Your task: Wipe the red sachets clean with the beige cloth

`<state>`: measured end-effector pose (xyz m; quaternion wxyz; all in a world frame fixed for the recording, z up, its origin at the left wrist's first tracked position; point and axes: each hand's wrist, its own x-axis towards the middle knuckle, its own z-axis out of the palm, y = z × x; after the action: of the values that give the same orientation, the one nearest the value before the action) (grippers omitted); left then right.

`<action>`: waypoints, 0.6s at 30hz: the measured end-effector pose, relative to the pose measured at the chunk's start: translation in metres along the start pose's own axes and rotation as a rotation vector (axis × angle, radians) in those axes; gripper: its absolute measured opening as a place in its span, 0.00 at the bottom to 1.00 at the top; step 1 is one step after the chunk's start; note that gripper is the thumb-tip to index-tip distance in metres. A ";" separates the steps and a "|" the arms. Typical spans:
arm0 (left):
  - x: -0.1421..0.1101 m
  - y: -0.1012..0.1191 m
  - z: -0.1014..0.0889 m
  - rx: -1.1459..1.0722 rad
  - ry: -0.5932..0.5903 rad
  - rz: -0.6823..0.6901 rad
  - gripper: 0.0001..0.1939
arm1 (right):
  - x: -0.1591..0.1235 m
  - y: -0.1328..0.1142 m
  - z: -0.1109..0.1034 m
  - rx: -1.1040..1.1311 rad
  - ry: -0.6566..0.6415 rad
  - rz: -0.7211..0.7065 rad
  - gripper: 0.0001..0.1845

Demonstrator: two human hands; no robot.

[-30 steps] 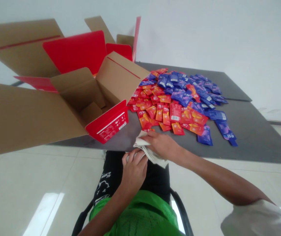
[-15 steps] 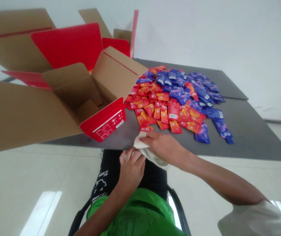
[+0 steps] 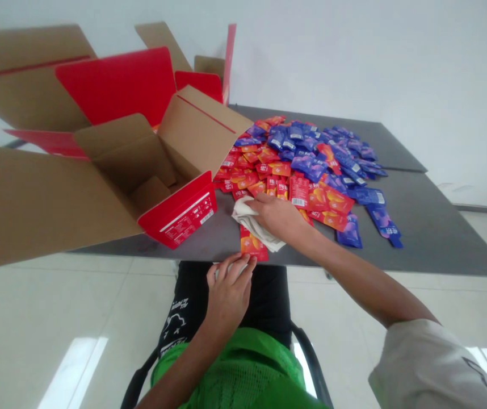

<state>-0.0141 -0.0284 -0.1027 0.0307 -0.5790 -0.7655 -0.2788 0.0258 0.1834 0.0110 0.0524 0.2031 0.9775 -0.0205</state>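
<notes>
My right hand (image 3: 275, 217) rests on a crumpled off-white cloth (image 3: 252, 225) and holds it against the dark grey table top (image 3: 414, 227), next to the lower edge of a large heap of sachets (image 3: 307, 162). Red-orange sachets fill the heap's left and front, and blue-purple ones its back and right. One orange sachet (image 3: 252, 245) lies apart, just below the cloth, at the table's near edge. My left hand (image 3: 229, 289) hangs at that edge with curled fingers. A small pale strip shows under them, too hidden to identify.
A large open cardboard box (image 3: 179, 213) with red-printed panels and spread flaps stands at the table's left and overhangs the floor. Beyond the table's far side is a white wall. Pale floor tiles lie below, and my green mesh vest (image 3: 235, 369) and dark trousers fill the bottom.
My right hand has drawn the cloth away from my left hand, up onto the table toward the heap. An orange sachet that the cloth covered now shows at the near edge.
</notes>
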 end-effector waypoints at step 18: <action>0.014 0.004 -0.013 -0.017 0.011 0.027 0.12 | 0.011 0.011 0.014 0.072 0.002 0.078 0.20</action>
<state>-0.0187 -0.0219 -0.0846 0.0340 -0.5881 -0.7550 -0.2881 0.0212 0.1967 -0.0041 0.0449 0.2428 0.9676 -0.0535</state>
